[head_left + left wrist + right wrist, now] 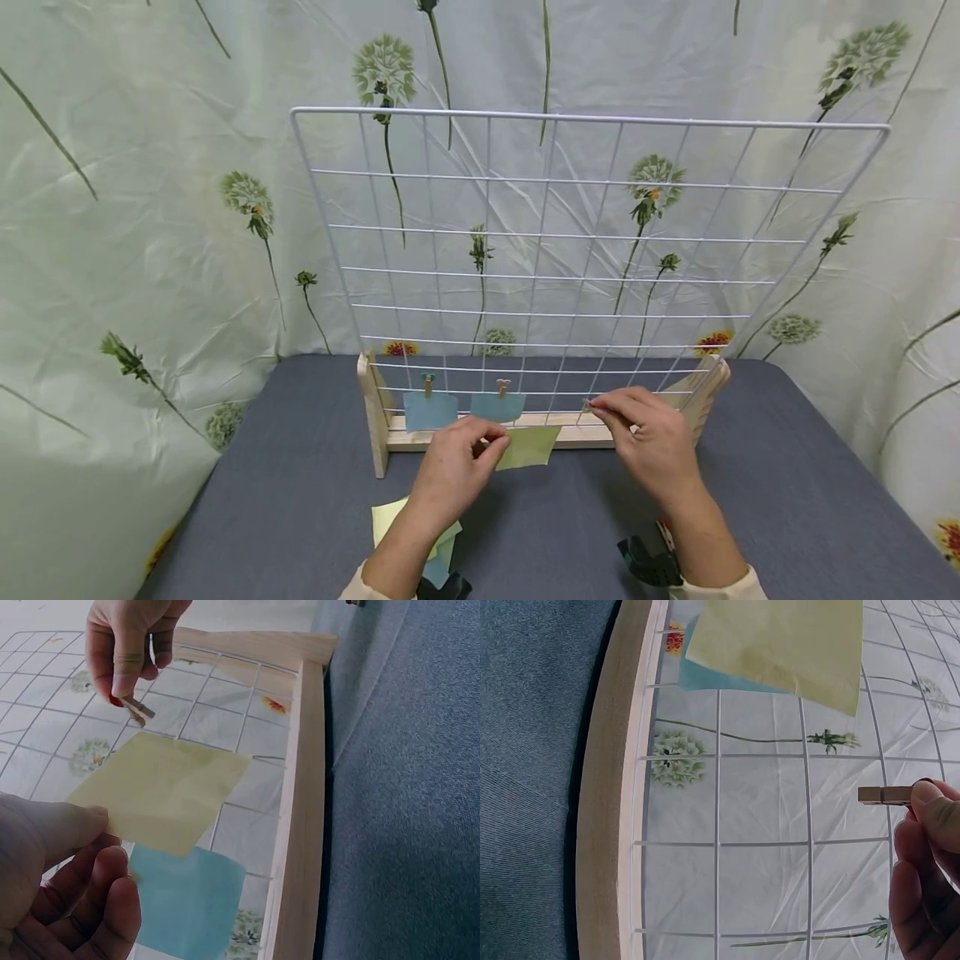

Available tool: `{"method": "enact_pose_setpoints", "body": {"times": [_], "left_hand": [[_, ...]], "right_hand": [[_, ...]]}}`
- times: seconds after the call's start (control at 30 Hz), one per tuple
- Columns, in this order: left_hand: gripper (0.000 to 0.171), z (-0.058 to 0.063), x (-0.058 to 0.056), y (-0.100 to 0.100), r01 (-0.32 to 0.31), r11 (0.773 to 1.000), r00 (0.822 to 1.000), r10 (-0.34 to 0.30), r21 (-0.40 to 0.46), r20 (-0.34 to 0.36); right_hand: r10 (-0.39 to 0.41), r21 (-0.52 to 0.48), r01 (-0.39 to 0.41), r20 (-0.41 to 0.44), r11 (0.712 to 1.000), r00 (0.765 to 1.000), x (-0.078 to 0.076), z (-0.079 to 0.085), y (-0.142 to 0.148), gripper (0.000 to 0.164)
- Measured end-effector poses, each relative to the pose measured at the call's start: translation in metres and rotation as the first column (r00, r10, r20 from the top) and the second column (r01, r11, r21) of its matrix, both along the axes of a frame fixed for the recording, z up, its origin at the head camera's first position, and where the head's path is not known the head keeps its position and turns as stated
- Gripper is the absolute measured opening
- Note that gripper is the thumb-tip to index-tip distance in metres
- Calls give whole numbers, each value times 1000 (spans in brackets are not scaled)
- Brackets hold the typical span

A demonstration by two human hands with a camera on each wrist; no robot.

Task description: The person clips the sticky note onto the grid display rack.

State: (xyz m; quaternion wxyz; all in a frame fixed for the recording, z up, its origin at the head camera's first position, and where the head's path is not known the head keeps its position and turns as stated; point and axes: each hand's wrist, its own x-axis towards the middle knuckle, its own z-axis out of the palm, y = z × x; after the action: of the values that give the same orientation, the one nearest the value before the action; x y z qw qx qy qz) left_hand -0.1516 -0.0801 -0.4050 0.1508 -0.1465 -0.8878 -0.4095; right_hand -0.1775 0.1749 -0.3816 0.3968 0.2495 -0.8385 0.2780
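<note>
2 hands work before a white wire grid [589, 119], held up by a wooden base [592, 437] that crosses the middle of the head view. Left of center in that frame, 2 blue notes [430, 412] hang on the wires, each under a small wooden clip [502, 387]. At lower center, the left hand [459, 471] pinches a yellow note [529, 447] at its left edge, thumb and fingers closed down to the thickness of the paper. Right of center, the right hand [654, 442] grips a clothespin [885, 796] by its handle end; in the right wrist view its other end points left, apart from the note.

The yellow note should be very light, thin and limp, easily creased, so a soft pinch near a side edge, leaving its upper edge bare, looks right. The clothespin should be light but hard, with a springy push back; its 2 legs are best squeezed near their ends. At lower left of the head view, a loose pile of notes [386, 517] lies on the dark table [300, 467], partly hidden by the left forearm [405, 533].
</note>
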Motion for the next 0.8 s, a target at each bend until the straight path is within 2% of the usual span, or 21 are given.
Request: {"method": "enact_pose_setpoints", "body": {"times": [0.47, 0.63, 0.8], "left_hand": [[4, -1, -9, 18, 20, 998, 1000, -21, 56, 18], [4, -2, -13, 25, 6, 998, 1000, -8, 61, 28], [4, -2, -19, 33, -2, 998, 1000, 1, 62, 8]], "right_hand": [[26, -35, -27, -20, 999, 999, -10, 4, 0, 23], [23, -55, -24, -19, 998, 1000, -11, 2, 0, 23], [11, -63, -11, -10, 998, 1000, -12, 2, -1, 23]]}}
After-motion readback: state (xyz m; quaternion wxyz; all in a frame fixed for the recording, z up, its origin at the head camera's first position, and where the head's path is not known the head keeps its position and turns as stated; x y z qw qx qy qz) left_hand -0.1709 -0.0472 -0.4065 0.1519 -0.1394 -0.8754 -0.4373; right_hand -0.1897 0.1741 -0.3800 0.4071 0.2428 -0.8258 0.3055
